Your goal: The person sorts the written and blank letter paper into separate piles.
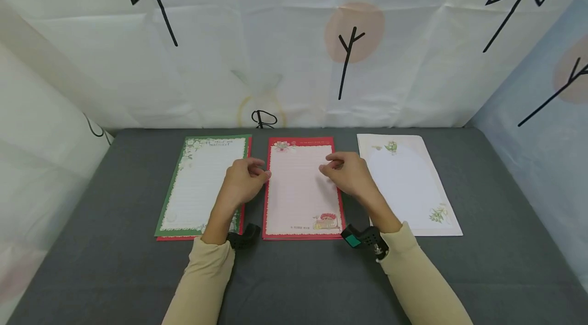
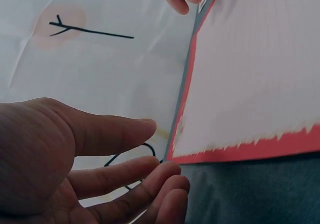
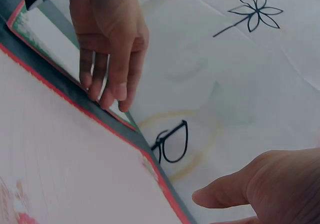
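Three stacks of decorated paper lie side by side on a dark grey table. My left hand (image 1: 243, 180) hovers between the green-bordered sheet (image 1: 202, 187), which has red showing beneath it, and the red-bordered sheet (image 1: 300, 187) in the middle. Above the right edge of that middle sheet is my right hand (image 1: 350, 173). Neither hand holds anything. In the left wrist view the left thumb and fingers (image 2: 167, 184) are apart and loosely bent. The right thumb (image 3: 220, 191) shows in the right wrist view, its fingers mostly cut off.
A white sheet (image 1: 409, 187) with green leaf prints lies at the right. Dark grey cloth (image 1: 294, 284) covers the table. Behind it hangs a pale curtain (image 1: 294, 59) with plant drawings. Black wrist devices (image 1: 245, 237) sit on both wrists.
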Demonstrator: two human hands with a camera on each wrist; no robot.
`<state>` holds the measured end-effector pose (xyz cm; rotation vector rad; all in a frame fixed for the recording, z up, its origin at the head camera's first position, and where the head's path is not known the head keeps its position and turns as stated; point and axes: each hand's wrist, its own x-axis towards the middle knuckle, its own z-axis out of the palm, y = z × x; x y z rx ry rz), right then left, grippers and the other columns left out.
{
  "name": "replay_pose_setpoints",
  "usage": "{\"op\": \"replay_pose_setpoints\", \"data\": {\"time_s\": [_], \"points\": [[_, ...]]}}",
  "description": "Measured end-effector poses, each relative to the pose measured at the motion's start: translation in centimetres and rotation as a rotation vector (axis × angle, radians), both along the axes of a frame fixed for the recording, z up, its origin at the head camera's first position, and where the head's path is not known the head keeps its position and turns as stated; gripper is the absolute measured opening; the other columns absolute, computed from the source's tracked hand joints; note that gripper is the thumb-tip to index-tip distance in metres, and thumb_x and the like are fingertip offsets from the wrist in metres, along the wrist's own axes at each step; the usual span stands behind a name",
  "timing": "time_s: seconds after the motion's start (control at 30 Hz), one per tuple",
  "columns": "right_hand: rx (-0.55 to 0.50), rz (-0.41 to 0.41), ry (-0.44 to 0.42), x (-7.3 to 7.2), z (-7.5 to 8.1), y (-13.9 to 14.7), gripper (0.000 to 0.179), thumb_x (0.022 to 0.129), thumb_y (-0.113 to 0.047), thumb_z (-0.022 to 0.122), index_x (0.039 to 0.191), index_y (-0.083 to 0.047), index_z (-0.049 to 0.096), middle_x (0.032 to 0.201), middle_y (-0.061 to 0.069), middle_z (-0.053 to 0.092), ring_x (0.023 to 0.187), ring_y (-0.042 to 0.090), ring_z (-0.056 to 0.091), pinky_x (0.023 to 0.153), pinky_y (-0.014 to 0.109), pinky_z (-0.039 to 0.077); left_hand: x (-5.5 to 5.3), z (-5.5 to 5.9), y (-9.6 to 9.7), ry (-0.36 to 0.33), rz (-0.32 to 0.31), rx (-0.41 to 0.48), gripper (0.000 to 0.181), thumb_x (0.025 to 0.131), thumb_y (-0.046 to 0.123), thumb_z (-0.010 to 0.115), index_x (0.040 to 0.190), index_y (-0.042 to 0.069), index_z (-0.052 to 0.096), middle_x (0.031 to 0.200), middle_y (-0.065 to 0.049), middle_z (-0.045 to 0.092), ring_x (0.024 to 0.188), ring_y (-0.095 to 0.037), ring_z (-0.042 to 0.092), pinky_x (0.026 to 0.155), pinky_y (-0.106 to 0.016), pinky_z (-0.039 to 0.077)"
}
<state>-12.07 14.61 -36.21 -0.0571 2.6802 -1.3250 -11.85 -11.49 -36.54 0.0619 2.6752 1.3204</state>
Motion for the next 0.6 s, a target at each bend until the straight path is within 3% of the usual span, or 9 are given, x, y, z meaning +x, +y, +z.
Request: {"op": "replay_pose_setpoints", "data": {"time_s": [0.33, 0.6], "points": [[0.096, -0.063, -0.014, -0.2, -0.7, 1.4, 0.042, 0.095, -0.022, 0.069, 0.128, 0.005, 0.065, 0.112, 0.018, 0.070, 0.100, 0.034, 0.067, 0.079, 0.045, 0.053, 0.1, -0.6, 1.4, -0.053, -0.023, -0.063, 0.044, 0.095, 0.018, 0.070, 0.130, -0.007, 0.063, 0.111, -0.018, 0.069, 0.101, -0.031, 0.067, 0.084, -0.047, 0.054], [0.165, -0.046, -0.050, -0.4, -1.2, 1.3, 0.046, 0.095, -0.023, 0.068, 0.131, 0.006, 0.063, 0.117, 0.021, 0.068, 0.105, 0.036, 0.065, 0.085, 0.049, 0.053, 0.2, -0.9, 1.6, -0.061, -0.028, -0.114, 0.049, 0.094, 0.018, 0.070, 0.133, -0.010, 0.060, 0.120, -0.024, 0.067, 0.109, -0.035, 0.064, 0.087, -0.048, 0.054]]}}
